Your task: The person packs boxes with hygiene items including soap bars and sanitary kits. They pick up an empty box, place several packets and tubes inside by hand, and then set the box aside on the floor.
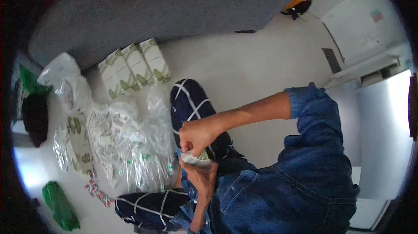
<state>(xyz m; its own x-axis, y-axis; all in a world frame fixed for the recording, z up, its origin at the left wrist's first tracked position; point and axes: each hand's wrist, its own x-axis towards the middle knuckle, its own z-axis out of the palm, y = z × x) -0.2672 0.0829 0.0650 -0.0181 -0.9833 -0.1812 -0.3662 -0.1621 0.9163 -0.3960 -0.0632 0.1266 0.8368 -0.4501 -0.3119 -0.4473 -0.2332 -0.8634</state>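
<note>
I sit on the floor, and my left hand [201,179] is closed around a small white and green carton [200,160], holding it close to my body. My right hand [198,136] is above it, with its curled fingers at the carton's open-looking end; whether they pinch a flap or something inside is hidden. Beyond my legs lies a spread of clear plastic packets [147,165] with small green parts. White printed sachets [103,136] are heaped beside them. Several tall white cartons with green leaf prints [130,67] stand in a row. A similar carton [78,146] lies flatter.
A grey upholstered piece of furniture [156,5] borders the floor. Near the left edge are a clear plastic bag [65,80], a green bundle [60,204] and a dark item [35,119]. Small red and white pieces [96,191] lie together. A yellow and black bag [300,2] sits farther off.
</note>
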